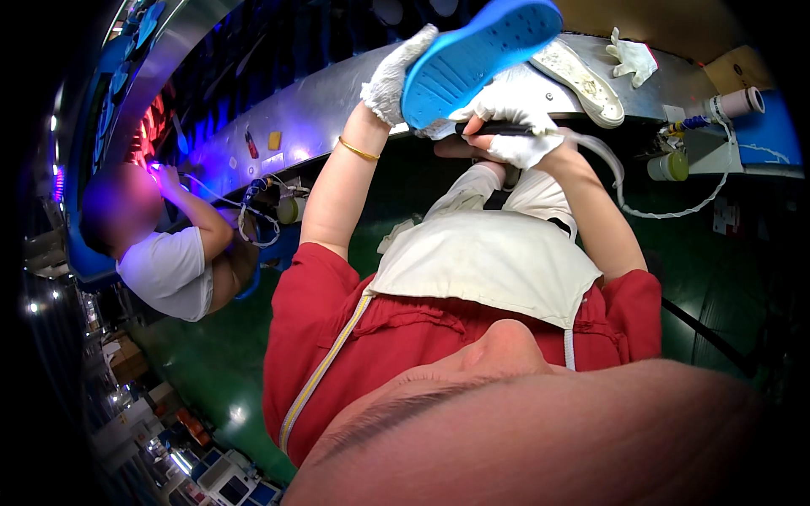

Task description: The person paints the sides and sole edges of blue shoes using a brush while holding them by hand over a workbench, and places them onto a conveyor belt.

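Observation:
My left hand [399, 80], in a white knit glove, grips the side of a blue shoe sole [481, 59] and holds it tilted above the bench edge. The sole's face toward me has grooves and small holes. My right hand [516, 126], in a white glove with bare fingertips, is closed round a black pen-like tool [498, 129] just below the sole. Whether the tool's tip touches the sole is hidden. Beyond my right hand, a dirty white shoe sole [582, 83] lies on the metal bench [337, 97].
A spare white glove [631, 59] lies at the back right, near a cardboard box [742, 72]. A pale hose [607, 160] curves from my right wrist toward a cylindrical fitting [668, 166]. At the left, a co-worker [173, 261] sits by the bench; a yellow block [274, 140] lies nearby.

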`<state>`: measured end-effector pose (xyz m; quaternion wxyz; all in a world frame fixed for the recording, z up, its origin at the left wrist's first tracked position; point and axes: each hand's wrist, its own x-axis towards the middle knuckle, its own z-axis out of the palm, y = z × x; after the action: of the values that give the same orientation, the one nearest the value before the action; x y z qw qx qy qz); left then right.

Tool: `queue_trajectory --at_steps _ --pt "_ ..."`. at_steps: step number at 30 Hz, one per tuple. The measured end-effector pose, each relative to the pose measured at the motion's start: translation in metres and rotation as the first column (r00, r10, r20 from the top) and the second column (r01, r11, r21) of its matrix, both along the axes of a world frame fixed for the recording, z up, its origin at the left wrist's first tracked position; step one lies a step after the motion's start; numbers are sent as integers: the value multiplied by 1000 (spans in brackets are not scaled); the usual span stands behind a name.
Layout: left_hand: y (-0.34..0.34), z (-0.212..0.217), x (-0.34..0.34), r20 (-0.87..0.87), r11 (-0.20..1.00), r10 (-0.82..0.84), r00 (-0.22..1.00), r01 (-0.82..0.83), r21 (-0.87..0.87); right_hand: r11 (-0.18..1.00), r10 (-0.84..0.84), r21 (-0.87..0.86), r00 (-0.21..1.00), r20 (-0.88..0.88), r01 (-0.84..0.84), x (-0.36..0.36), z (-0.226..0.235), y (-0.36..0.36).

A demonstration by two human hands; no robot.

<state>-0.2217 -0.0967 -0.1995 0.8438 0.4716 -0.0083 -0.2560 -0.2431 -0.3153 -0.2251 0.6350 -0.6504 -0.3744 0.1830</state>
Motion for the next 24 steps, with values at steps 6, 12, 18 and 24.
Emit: queue_trajectory --at_steps 6,12,18,24 --pt "-10 -6 3 -100 977 87 991 -66 201 1000 -1 -22 1000 28 2 12 13 -4" --pt "-7 -11 10 -135 969 -16 991 49 241 919 -8 -385 980 198 86 21 17 -16" --pt "-8 -11 10 -75 951 14 997 9 308 955 -97 -258 976 193 146 25 14 -26" --pt "-12 -32 3 -76 917 -82 994 46 -397 978 -141 96 926 -351 185 10 9 -25"
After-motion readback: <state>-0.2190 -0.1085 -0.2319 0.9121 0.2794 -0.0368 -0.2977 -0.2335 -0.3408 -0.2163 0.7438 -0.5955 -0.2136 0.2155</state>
